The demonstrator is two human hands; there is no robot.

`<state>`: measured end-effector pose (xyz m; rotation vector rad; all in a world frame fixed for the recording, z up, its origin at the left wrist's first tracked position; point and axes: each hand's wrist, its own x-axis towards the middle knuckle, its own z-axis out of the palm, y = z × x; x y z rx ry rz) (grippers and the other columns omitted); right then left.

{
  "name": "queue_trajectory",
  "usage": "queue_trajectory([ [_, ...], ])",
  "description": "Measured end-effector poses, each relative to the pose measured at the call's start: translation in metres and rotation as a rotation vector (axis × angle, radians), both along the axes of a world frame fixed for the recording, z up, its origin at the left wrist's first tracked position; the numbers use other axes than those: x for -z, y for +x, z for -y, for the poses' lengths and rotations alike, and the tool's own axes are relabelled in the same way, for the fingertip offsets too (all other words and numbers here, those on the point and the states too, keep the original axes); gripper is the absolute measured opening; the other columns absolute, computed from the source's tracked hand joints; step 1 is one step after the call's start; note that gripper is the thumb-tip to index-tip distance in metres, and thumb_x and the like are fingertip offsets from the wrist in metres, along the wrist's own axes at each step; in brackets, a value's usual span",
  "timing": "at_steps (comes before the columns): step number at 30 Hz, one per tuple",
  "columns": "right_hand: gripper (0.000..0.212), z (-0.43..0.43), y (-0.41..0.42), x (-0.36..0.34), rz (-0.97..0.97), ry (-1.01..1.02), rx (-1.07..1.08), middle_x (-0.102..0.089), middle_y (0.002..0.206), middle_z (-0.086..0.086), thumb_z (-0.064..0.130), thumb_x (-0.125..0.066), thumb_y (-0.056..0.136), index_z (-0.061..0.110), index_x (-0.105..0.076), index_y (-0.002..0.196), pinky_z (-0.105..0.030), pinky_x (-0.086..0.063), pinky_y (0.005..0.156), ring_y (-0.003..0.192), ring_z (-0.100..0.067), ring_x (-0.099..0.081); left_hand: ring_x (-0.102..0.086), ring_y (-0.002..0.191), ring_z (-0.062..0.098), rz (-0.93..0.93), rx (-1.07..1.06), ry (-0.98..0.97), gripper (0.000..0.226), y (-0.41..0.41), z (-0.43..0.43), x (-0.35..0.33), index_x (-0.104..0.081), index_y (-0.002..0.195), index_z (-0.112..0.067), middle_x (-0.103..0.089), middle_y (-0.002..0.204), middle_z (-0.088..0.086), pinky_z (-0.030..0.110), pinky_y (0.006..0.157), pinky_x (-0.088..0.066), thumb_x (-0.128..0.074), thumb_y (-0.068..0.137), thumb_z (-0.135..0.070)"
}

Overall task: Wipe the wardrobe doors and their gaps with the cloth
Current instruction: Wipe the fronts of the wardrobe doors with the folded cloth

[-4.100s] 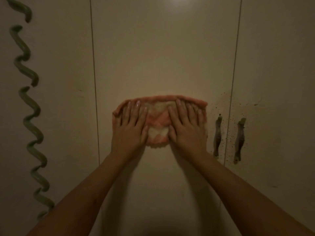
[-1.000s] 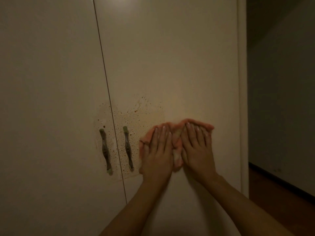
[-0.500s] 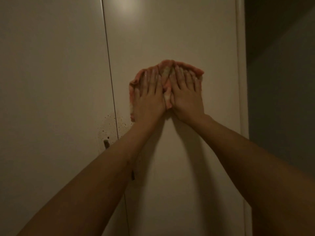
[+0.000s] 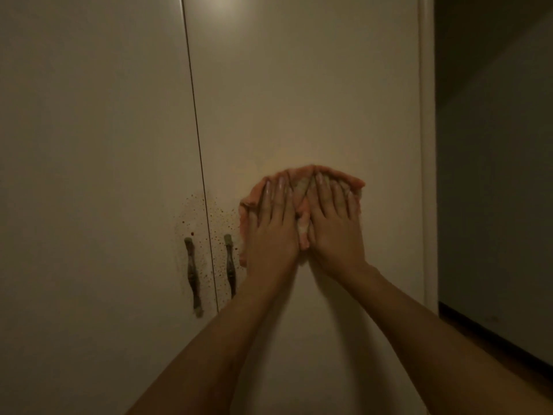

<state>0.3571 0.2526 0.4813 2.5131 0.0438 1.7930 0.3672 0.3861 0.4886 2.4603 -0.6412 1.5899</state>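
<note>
Two speckled wardrobe doors (image 4: 299,85), dim room (image 4: 493,175)

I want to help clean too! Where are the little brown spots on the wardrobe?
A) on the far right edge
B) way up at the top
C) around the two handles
C: the spots are sprinkled around the two handles, just left of the cloth.

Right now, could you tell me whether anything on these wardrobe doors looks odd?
Yes: reddish-brown specks spatter the left door and right door around their handles, beside the gap, just left of the cloth.
</note>
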Motion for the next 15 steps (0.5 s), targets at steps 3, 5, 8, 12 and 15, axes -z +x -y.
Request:
queue_trajectory([
  [3, 0.067, 0.001, -0.002, 0.048, 0.002, -0.041, -0.010, -0.019, 0.159, -0.009, 0.033, -0.039, 0.091, 0.014, -0.020, 0.153, -0.050, -0.014, 0.119, 0.144, -0.034, -0.023, 0.014, 0.147, 0.022, -0.030, -0.004, 0.018, 0.069, -0.004, -0.002, 0.047, -0.004, 0.153, -0.012, 0.004, 0.161, 0.007, 0.040, 0.116, 0.011, -0.026, 0.096, -0.044],
  [5, 0.068, 0.001, -0.003, 0.080, -0.003, -0.047, -0.005, -0.020, 0.158, -0.009, 0.034, -0.039, 0.090, 0.012, -0.021, 0.152, -0.051, -0.018, 0.117, 0.142, -0.035, -0.026, 0.007, 0.148, 0.023, -0.060, -0.006, 0.045, 0.072, -0.006, -0.003, 0.077, -0.008, 0.153, -0.012, -0.001, 0.161, 0.008, 0.043, 0.117, 0.000, -0.032, 0.092, -0.044],
  [8, 0.067, -0.001, -0.004, 0.123, -0.027, -0.041, 0.000, -0.023, 0.157, -0.010, 0.033, -0.041, 0.089, 0.010, -0.028, 0.150, -0.053, -0.022, 0.115, 0.140, -0.036, -0.031, -0.006, 0.148, 0.023, -0.106, 0.013, 0.052, 0.064, -0.009, -0.007, 0.115, -0.017, 0.152, -0.014, -0.010, 0.161, 0.006, 0.045, 0.112, -0.020, -0.028, 0.096, -0.043],
  [12, 0.064, 0.000, -0.008, 0.160, -0.098, -0.070, 0.011, -0.027, 0.156, -0.009, 0.035, -0.044, 0.087, 0.010, -0.042, 0.146, -0.053, -0.025, 0.113, 0.137, -0.035, -0.036, -0.015, 0.146, 0.022, -0.203, 0.011, 0.106, 0.058, -0.015, -0.012, 0.146, -0.030, 0.148, -0.014, -0.024, 0.158, 0.005, 0.041, 0.110, -0.020, -0.013, 0.100, -0.042],
  [15, 0.065, 0.002, -0.010, 0.170, -0.120, -0.089, 0.019, -0.027, 0.157, -0.008, 0.036, -0.045, 0.085, 0.010, -0.044, 0.145, -0.052, -0.022, 0.114, 0.138, -0.034, -0.035, -0.018, 0.145, 0.021, -0.241, -0.004, 0.127, 0.055, -0.015, -0.013, 0.157, -0.039, 0.145, -0.014, -0.030, 0.155, 0.005, 0.041, 0.107, -0.023, -0.020, 0.100, -0.039],
])
